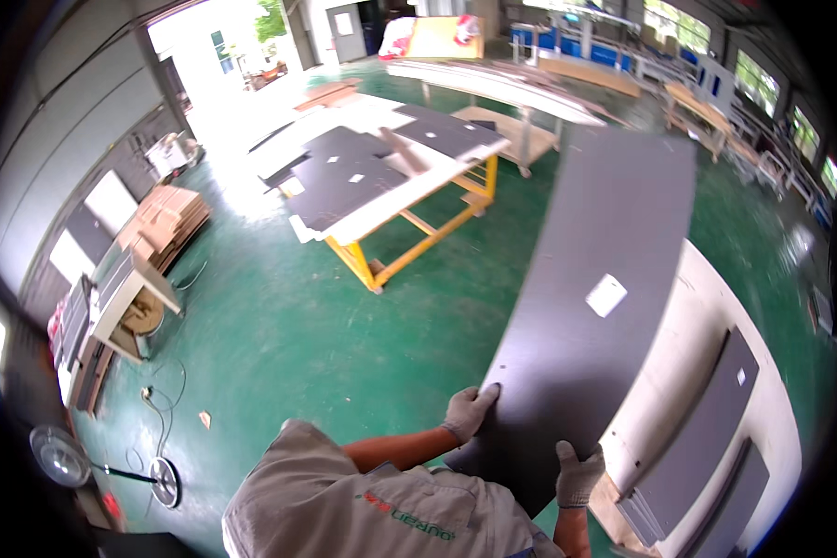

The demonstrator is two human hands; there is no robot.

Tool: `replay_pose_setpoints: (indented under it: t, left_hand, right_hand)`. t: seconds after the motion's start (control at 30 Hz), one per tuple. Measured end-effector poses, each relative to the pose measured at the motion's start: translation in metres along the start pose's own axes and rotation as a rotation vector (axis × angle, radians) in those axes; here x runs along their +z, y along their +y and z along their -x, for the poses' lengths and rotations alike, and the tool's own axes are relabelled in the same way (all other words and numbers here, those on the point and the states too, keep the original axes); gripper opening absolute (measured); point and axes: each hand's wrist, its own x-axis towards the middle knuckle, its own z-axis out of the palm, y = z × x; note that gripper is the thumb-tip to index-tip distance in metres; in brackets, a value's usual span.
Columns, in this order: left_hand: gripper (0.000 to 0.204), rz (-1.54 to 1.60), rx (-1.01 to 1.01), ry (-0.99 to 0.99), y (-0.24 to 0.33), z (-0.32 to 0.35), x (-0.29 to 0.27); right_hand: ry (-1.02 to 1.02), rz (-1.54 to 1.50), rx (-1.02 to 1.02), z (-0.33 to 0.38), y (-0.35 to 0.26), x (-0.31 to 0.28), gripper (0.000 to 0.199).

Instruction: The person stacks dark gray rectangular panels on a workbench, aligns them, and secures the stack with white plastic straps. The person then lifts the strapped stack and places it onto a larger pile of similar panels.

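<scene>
A long dark grey panel [581, 279] stretches away from my body, tilted over the edge of a white-topped table [693, 288] at the right. A white label [606, 295] is stuck on its face. My left hand [471, 412], in a light grey glove, grips the panel's left edge with the thumb on top. On the opposite edge my gloved right hand [578, 474] holds it the same way, thumb up. The fingers of both hands are partly hidden beneath the panel. Beside my right hand, more dark panels [702, 428] lie stacked on the white table.
Ahead stands a yellow-framed table [409, 244] with several dark panels [344, 177] on it. Cardboard [163, 223] is piled at the left wall. A standing fan [60, 456] and a loose cable [169, 409] are at lower left. Farther back is a long cart [521, 135].
</scene>
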Motion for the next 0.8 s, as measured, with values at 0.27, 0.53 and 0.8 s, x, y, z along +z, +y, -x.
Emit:
replay_pose_setpoints:
  t: [0.27, 0.53, 0.8]
  left_hand:
    - [0.072, 1.124, 0.324, 0.429, 0.015, -0.097, -0.382]
    - [0.033, 1.501, 1.009, -0.076, -0.212, -0.107, -0.62]
    - [0.031, 1.263, 1.322, 0.302, -0.235, -0.109, -0.799]
  right_hand:
    - [-0.743, 0.302, -0.644, 0.08, -0.116, 0.271, 0.041]
    - [-1.816, 0.381, -0.404, 0.028, -0.114, 0.507, 0.055]
    - [-1.895, 0.655, -0.332, -0.005, -0.152, 0.864, 0.06]
